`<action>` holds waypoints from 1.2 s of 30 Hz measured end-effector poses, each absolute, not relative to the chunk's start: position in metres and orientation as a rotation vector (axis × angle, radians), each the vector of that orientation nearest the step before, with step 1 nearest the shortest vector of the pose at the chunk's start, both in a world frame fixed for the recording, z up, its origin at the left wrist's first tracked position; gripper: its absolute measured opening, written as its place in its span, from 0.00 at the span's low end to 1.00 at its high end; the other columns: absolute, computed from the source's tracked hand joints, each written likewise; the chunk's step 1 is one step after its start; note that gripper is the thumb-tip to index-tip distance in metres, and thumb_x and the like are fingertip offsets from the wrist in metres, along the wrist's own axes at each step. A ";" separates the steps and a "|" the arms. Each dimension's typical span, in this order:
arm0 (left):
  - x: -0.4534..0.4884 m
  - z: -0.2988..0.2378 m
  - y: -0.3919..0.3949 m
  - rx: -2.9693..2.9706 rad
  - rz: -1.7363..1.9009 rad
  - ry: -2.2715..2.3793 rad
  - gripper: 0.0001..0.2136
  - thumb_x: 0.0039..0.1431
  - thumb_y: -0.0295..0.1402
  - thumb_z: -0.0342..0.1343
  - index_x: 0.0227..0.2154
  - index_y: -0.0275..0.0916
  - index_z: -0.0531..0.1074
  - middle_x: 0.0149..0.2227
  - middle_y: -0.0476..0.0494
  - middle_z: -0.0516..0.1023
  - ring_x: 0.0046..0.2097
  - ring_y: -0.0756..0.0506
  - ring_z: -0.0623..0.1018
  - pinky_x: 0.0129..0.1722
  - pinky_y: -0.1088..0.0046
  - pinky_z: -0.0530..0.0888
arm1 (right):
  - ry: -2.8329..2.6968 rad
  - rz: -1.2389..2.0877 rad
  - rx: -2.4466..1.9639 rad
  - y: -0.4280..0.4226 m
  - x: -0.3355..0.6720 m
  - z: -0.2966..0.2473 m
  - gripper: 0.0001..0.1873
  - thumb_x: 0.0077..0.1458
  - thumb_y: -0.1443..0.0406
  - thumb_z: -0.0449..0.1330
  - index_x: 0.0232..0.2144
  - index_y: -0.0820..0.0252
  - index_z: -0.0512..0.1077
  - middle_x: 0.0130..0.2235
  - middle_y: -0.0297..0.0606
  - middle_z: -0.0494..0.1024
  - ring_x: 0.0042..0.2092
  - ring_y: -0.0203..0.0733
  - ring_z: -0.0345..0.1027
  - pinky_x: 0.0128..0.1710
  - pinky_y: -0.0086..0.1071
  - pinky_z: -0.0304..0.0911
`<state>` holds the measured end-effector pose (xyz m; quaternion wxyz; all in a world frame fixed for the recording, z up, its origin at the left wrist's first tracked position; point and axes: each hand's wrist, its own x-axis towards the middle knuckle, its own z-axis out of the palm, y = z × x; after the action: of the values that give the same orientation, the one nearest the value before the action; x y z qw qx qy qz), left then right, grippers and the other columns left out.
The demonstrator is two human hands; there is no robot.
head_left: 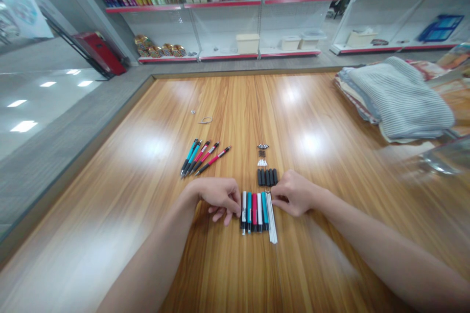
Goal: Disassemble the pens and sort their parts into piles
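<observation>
At the near edge of a wood-grain table, both hands are working over a tight row of pen barrels in white, teal and red. The left hand is curling loosely, its fingers reaching the row's left end, while the right hand is bunching its fingertips at the top of a sheaf of thin white refills. Whether either hand has hold of anything, I cannot tell. Judging by the layout, sorted parts are being handled, and the next move calls for a careful pinch on one slim piece. Just beyond the hands lie black grips, small white tips and small metal pieces, while whole-looking pens are fanning out to the left. No container is sitting on the table (the parts are lying loose on the wood). Lidded plastic tubs and a cream box are standing on a white shelf unit, their contents hidden, and round gold tins are sitting further along it.
</observation>
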<state>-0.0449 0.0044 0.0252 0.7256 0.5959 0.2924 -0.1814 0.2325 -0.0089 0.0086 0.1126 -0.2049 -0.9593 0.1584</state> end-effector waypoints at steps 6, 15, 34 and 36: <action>-0.046 0.025 0.005 1.305 -0.413 0.661 0.09 0.56 0.35 0.56 0.34 0.35 0.76 0.27 0.44 0.80 0.19 0.51 0.74 0.12 0.83 0.65 | -2.809 0.481 -0.596 -0.008 0.233 0.007 0.08 0.49 0.66 0.57 0.20 0.60 0.64 0.19 0.32 0.70 0.21 0.33 0.62 0.23 0.28 0.44; -0.049 0.022 0.005 1.309 -0.391 0.663 0.10 0.55 0.38 0.57 0.34 0.35 0.77 0.27 0.42 0.81 0.18 0.51 0.74 0.11 0.83 0.64 | -2.728 0.426 -0.674 -0.007 0.232 -0.003 0.16 0.55 0.62 0.55 0.18 0.61 0.62 0.17 0.31 0.69 0.20 0.31 0.60 0.24 0.29 0.45; -0.050 0.022 0.007 1.321 -0.376 0.625 0.10 0.56 0.36 0.56 0.34 0.35 0.76 0.28 0.43 0.81 0.18 0.52 0.74 0.11 0.84 0.63 | -2.717 0.398 -0.726 -0.006 0.229 -0.003 0.18 0.56 0.61 0.54 0.16 0.61 0.61 0.16 0.30 0.66 0.20 0.30 0.57 0.23 0.29 0.42; -0.050 0.023 0.007 1.320 -0.377 0.633 0.10 0.56 0.36 0.56 0.34 0.35 0.76 0.28 0.44 0.81 0.18 0.52 0.74 0.11 0.84 0.63 | -2.715 0.441 -0.695 -0.006 0.231 -0.002 0.17 0.54 0.62 0.54 0.16 0.61 0.60 0.16 0.30 0.65 0.20 0.30 0.57 0.23 0.29 0.43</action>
<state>-0.0497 0.0066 0.0227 0.7277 0.5989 0.2872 -0.1710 0.2307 -0.0058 -0.0020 0.1516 -0.2420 -0.9460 0.1535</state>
